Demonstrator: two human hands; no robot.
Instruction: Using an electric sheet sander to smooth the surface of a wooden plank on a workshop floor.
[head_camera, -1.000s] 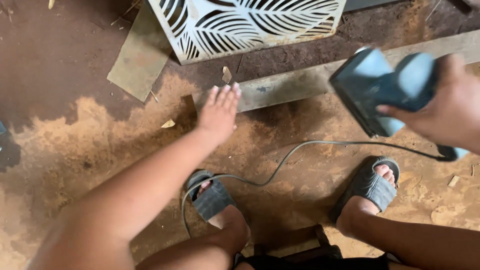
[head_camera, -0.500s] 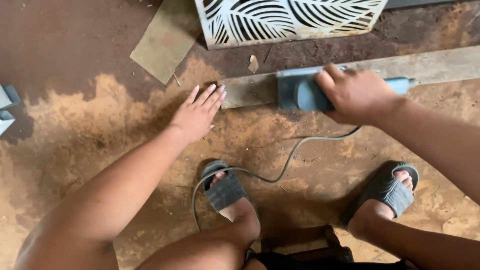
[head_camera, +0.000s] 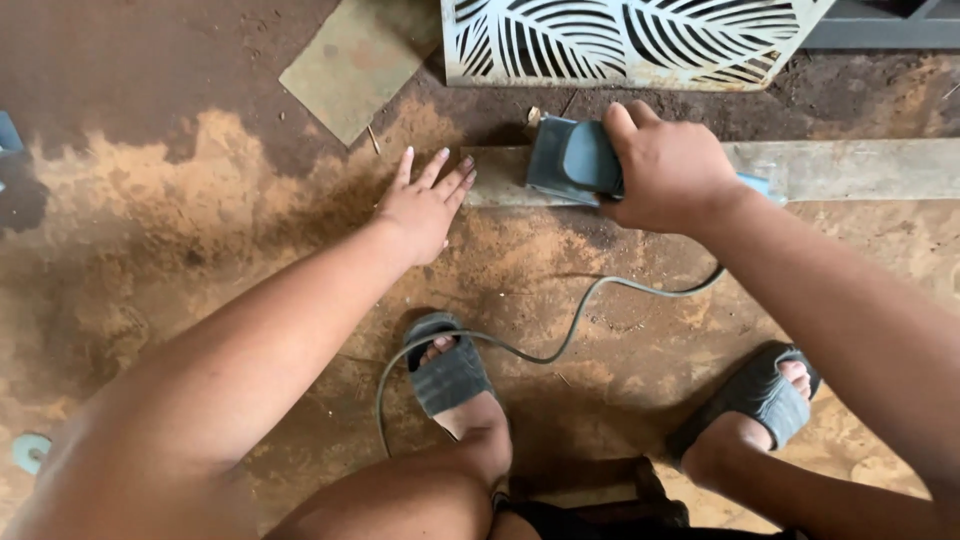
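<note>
Sawdust-covered floor (head_camera: 180, 250) carries everything, and your right hand (head_camera: 668, 172) is wrapped over the back of a blue-grey sander (head_camera: 572, 160), fingers curled down around its body so the grip is closed on the tool. The sander sits on the left end of a long wooden plank (head_camera: 850, 168) that runs off toward the right edge of the floor in view. Your left hand (head_camera: 425, 205) lies flat and spread on the floor just beside that plank end, fingertips near the sander but apart from it, holding nothing. A grey cord (head_camera: 560, 345) trails from under your right wrist, loops across the floor and passes your left sandal (head_camera: 448, 375); where it joins the tool is hidden by your arm. Beyond the plank a white panel with leaf cut-outs (head_camera: 630, 40) is cut off by the top edge, with a flat brown board (head_camera: 350, 65) to its left. Open floor lies to the left of your left hand. Your right sandal (head_camera: 755, 395) sits near the bottom right.
</note>
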